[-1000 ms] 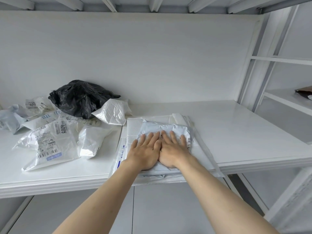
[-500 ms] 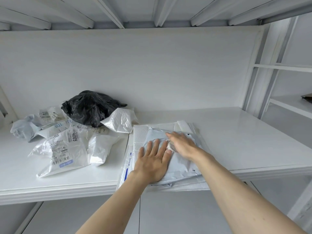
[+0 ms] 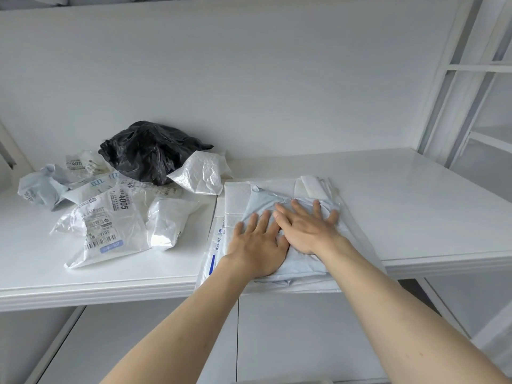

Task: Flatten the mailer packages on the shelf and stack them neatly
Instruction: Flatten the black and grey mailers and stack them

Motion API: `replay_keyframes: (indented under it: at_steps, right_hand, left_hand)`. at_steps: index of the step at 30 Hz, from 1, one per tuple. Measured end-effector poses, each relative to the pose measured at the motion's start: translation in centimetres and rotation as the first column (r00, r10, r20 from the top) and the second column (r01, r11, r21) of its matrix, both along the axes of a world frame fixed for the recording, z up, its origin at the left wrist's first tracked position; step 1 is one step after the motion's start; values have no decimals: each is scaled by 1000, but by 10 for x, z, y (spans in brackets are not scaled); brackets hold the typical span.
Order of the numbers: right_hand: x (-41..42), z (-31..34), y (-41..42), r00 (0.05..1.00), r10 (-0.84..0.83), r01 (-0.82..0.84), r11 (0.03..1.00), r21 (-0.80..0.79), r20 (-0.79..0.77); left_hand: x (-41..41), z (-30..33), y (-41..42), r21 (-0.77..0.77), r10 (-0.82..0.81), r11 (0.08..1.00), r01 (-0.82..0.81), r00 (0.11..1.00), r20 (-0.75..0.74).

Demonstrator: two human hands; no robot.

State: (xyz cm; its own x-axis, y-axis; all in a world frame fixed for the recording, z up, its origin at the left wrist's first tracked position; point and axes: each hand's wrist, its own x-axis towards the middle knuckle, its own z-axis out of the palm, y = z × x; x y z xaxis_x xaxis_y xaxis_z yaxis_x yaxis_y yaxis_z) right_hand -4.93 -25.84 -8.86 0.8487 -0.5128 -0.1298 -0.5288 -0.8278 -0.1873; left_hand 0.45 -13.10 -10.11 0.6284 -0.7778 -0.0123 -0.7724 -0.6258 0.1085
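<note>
Two hands are seen, both laid flat with fingers straight and spread. The left hand (image 3: 259,245) and the right hand (image 3: 306,227) are pressed side by side, touching, on one pale blue-grey mailer (image 3: 299,259), which is the top piece of a stack (image 3: 238,200) at the front edge of the white shelf (image 3: 415,203). Nothing is gripped by either hand.

The number of pieces in the stack cannot be counted; several layered edges are shown beyond the fingertips and below the wrists. The top mailer is smooth, thin plastic, mostly flattened, with soft creases gathered just beyond the fingertips. Beneath it a white padded sheet with a quilted grid is seen, with blue print along the edge beside the left hand.

To the left of the left hand, well apart from the stack, a loose pile of about six crumpled pieces is spread. One black plastic bag (image 3: 149,152) is bunched at the back. One white crinkled mailer (image 3: 202,173) is lying nearest the stack. One large white mailer (image 3: 110,228) with printed labels and a barcode is lying in front, and a glossy white pouch (image 3: 169,223) is overlapped beside it. A grey-blue crumpled mailer (image 3: 41,187) is farthest left.
</note>
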Motion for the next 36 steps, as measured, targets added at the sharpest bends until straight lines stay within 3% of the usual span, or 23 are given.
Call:
replay_keyframes:
  at_steps: [7, 11, 13, 17, 21, 25, 30, 36]
  right_hand:
    - [-7, 14, 10, 999, -41, 41, 998, -37, 10]
    - [-17, 25, 11, 996, -70, 65, 992, 109, 49]
    - [-17, 33, 9, 995, -77, 67, 986, 150, 61]
    - [-8, 44, 14, 996, -10, 6, 999, 48, 94]
    - [16, 51, 30, 986, 98, -112, 988, 102, 133]
    - [50, 49, 47, 975, 173, -188, 977, 105, 139]
    - [85, 30, 63, 968, 217, -225, 973, 55, 128]
    - [100, -2, 64, 974, 203, -205, 979, 11, 98]
  left_hand:
    - [-6, 4, -1, -33, 62, 997, -63, 997, -52]
    - [-9, 9, -4, -49, 159, 985, -163, 984, -85]
    - [-7, 16, -6, -103, 192, 973, -207, 971, -139]
    - [20, 41, 0, -297, 233, 905, -305, 938, -255]
    - [71, 70, 29, -414, 311, 828, -377, 925, -220]
    - [109, 86, 62, -425, 443, 765, -484, 874, -198]
    - [157, 85, 90, -305, 520, 782, -544, 839, -163]
    - [198, 76, 87, -215, 554, 769, -602, 795, -247]
